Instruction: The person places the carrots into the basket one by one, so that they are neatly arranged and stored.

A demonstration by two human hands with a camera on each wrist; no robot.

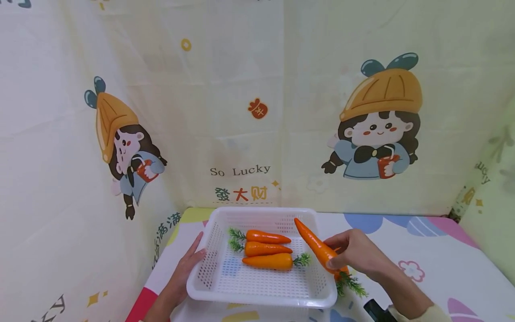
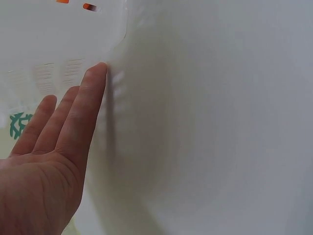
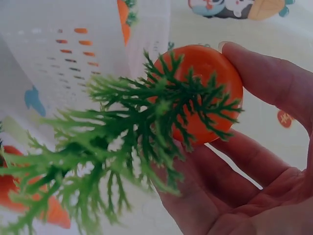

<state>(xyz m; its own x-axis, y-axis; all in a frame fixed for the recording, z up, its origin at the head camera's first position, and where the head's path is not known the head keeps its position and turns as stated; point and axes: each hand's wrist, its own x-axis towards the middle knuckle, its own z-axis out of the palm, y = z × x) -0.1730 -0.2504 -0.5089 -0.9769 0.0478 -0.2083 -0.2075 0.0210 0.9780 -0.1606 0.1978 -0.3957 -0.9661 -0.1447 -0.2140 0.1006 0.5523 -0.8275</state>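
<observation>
A white perforated plastic basket stands on the table. Inside it lie three orange carrots side by side: a top one, a middle one and a front one, whose leaves point right while the others' point left. My right hand grips another carrot by its thick end, tilted across the basket's right rim, tip up and left. Its green leaves fill much of the right wrist view. With straight fingers, my left hand touches the basket's left side; the left wrist view shows these fingers extended.
A patterned cloth covers the table. Behind it hangs a printed curtain. An orange shape, partly cut off, shows at lower left in the right wrist view. A black device sits by the right wrist.
</observation>
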